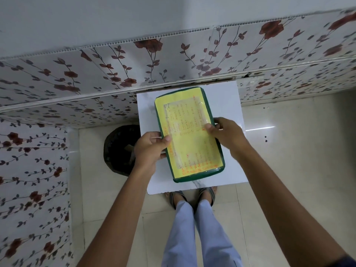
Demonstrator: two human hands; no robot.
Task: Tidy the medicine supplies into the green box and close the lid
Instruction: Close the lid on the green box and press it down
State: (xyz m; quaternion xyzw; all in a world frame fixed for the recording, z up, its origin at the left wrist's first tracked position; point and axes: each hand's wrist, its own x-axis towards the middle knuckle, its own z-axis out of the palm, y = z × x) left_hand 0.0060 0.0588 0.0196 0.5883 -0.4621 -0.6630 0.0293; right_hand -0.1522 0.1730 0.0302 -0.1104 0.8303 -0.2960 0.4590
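Observation:
The green box (198, 178) lies on a small white table (227, 105), its lid down. The lid's top is covered by a yellow sheet with orange and dark handwriting under clear tape. My left hand (150, 149) grips the box's left long edge, thumb on the yellow sheet. My right hand (225, 133) grips the right long edge, fingers curled over the rim. No loose medicine supplies show; whatever is inside the box is hidden.
A dark round bin (119, 149) stands on the tiled floor just left of the table. Flower-patterned wall panels (96, 74) run behind and to the left. My legs and sandalled feet (190, 197) stand at the table's near edge.

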